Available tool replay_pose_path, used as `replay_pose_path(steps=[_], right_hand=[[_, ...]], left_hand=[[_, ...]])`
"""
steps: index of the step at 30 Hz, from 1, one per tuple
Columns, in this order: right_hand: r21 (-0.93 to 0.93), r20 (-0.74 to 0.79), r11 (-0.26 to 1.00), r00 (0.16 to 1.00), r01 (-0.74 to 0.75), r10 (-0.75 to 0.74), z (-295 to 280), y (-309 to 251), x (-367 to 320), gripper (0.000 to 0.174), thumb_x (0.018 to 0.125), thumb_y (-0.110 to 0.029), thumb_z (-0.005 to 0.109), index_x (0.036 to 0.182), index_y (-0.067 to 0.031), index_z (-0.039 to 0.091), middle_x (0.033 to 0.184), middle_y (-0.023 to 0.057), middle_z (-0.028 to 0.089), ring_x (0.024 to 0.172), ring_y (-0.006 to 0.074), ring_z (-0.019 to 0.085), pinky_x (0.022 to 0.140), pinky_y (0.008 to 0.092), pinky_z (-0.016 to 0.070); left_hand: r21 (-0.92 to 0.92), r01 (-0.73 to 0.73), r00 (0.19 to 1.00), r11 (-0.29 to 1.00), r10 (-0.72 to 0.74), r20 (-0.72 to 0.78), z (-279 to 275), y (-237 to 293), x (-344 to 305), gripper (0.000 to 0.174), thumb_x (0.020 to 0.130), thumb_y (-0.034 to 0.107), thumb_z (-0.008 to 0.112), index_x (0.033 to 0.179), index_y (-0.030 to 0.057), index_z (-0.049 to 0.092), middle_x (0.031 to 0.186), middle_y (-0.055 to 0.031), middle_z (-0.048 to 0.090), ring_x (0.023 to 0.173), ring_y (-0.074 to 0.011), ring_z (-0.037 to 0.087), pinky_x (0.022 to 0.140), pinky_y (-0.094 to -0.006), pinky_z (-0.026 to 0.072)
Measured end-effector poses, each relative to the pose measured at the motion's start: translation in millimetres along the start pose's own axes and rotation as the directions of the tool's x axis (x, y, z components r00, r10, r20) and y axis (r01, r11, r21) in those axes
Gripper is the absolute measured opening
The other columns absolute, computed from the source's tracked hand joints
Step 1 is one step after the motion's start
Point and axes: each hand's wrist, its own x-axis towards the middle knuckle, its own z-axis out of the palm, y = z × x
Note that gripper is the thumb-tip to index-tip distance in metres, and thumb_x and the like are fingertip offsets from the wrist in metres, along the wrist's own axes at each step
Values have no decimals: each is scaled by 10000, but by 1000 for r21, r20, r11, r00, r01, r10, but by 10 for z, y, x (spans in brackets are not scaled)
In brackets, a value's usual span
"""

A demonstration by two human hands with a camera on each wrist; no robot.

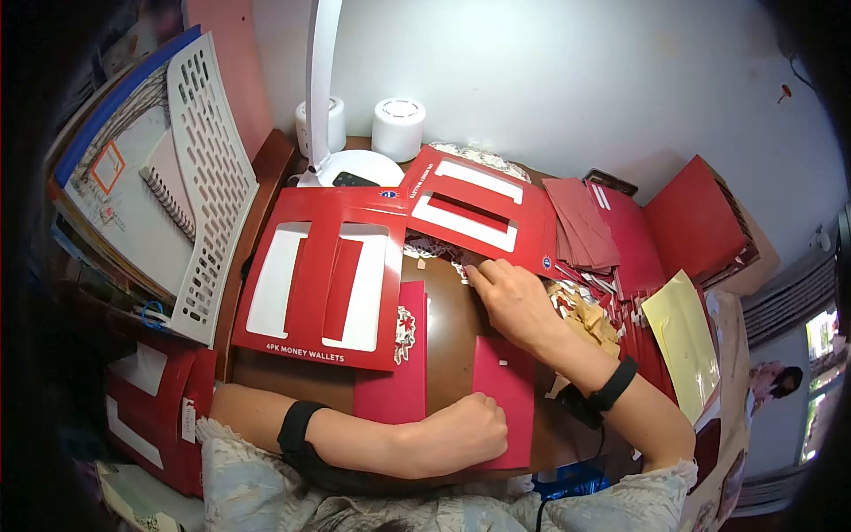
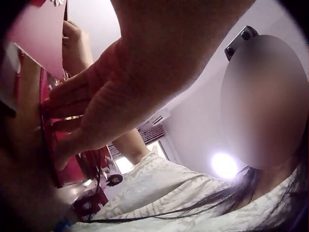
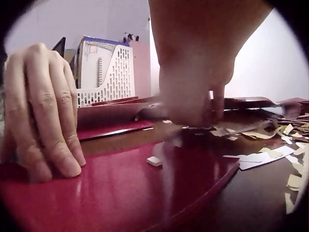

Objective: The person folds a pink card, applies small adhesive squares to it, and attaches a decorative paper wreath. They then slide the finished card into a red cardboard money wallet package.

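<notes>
My left hand (image 1: 461, 432) rests on the near end of a crimson envelope (image 1: 505, 359), its fingers (image 3: 63, 159) lying extended on the surface in the right wrist view. A small white square pad (image 3: 154, 161) sits on that envelope. My right hand (image 1: 514, 297) reaches past the envelope's far end, fingertips down at the edge of some white-and-red paper cutouts (image 1: 459, 269). What its fingertips hold, if anything, I cannot tell. To the left lies a second crimson envelope (image 1: 390, 395) with a white-and-red cutout (image 1: 405, 335) at its edge, partly under a red cardboard sleeve (image 1: 368, 355).
Another red windowed sleeve (image 1: 532, 230) lies at the back. Torn yellowish paper scraps (image 1: 589, 319) are heaped to the right, beside red envelopes (image 1: 581, 222) and a yellow sheet (image 1: 683, 324). A white lamp base (image 1: 377, 164) and a white perforated file holder (image 1: 208, 204) stand behind and left.
</notes>
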Motion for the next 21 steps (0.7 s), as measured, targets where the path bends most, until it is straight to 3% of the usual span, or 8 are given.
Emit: replay_pose_path(steps=[1, 4, 8, 11, 13, 17, 21], right_hand=[[28, -55, 999, 998, -22, 24, -3, -3, 8, 322, 828, -102, 644, 1132, 2, 664, 985, 82, 603, 929, 223, 614, 764, 339, 518], [163, -164, 983, 981, -80, 107, -46, -127, 71, 270, 836, -94, 658, 1090, -4, 670, 975, 90, 616, 949, 237, 614, 784, 350, 513], [175, -187, 984, 981, -25, 58, 84, -117, 58, 326, 874, -130, 696, 1169, 6, 661, 1050, 116, 659, 1010, 302, 632, 841, 406, 527], [237, -149, 969, 988, 71, -36, -2, -90, 41, 342, 883, -160, 709, 1192, -22, 660, 1134, 110, 671, 1065, 303, 631, 894, 410, 516], [388, -41, 916, 991, -103, 129, -158, -148, 68, 364, 853, -152, 744, 1195, -48, 676, 1171, 105, 679, 1084, 299, 632, 912, 410, 515], [389, -89, 918, 989, -76, 119, -33, -129, 39, 404, 814, -140, 780, 1196, -55, 678, 1205, 118, 679, 1092, 305, 634, 918, 419, 516], [505, 16, 861, 998, -54, 53, -67, -84, 18, 442, 830, -180, 786, 1229, -36, 660, 1241, 129, 669, 1161, 317, 610, 961, 446, 505]], left_hand=[[-3, -1, 1000, 1000, 1, -1, 3, 2, 2, 174, 765, 146, 641, 807, -19, 680, 805, -126, 661, 778, -242, 646, 697, -335, 520], [-1, 4, 1000, 1000, -4, 12, 1, 12, 5, 168, 766, 144, 640, 801, -15, 677, 801, -122, 659, 773, -237, 644, 694, -334, 518], [5, 15, 1000, 1000, -15, 16, 1, 11, 5, 162, 763, 145, 641, 790, -12, 674, 795, -119, 658, 770, -235, 642, 695, -332, 517], [-3, 22, 1000, 1000, -22, 3, 4, 13, 0, 161, 758, 145, 641, 785, -10, 675, 794, -119, 657, 770, -236, 641, 695, -331, 517], [-6, 19, 1000, 1000, -19, -5, 0, 17, 0, 160, 755, 144, 642, 782, -9, 676, 794, -119, 657, 770, -236, 641, 695, -331, 516], [7, 13, 1000, 1000, -13, -23, -1, 6, -7, 159, 752, 145, 641, 778, -8, 678, 787, -116, 656, 764, -232, 638, 683, -327, 515], [5, 14, 1000, 1000, -14, -9, 13, 16, 1, 159, 753, 149, 642, 771, -6, 678, 780, -111, 655, 759, -227, 635, 668, -326, 513]])
